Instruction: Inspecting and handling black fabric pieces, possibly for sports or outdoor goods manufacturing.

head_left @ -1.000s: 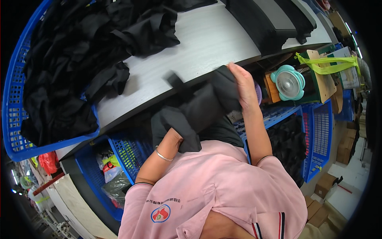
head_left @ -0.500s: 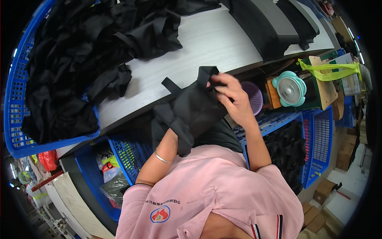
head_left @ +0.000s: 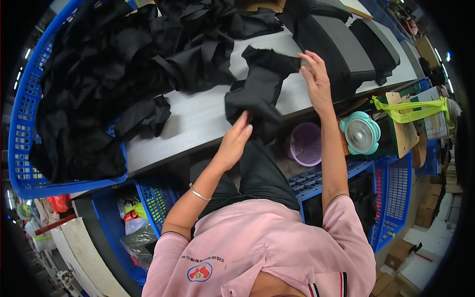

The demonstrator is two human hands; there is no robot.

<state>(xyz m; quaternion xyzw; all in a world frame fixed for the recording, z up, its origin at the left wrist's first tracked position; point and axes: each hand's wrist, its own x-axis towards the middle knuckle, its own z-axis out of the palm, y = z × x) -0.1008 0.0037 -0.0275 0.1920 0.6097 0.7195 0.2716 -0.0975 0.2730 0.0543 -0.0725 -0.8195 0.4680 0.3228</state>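
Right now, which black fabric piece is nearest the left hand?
The piece between left hand and right hand; others lie in the left heap or right stacks.

Two hands, one held cloth, one fan, one purple basket, one bracelet

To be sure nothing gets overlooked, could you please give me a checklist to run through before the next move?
1. Right hand at the black cloth's right end: ok.
2. Left hand firmly gripping the cloth's near edge: cannot tell.
3. Cloth spread flat: not ok, it is folded and bunched.
4. Loose black pieces all inside the blue basket: not ok, some lie on the table.
5. Purple basket away from both hands: ok.
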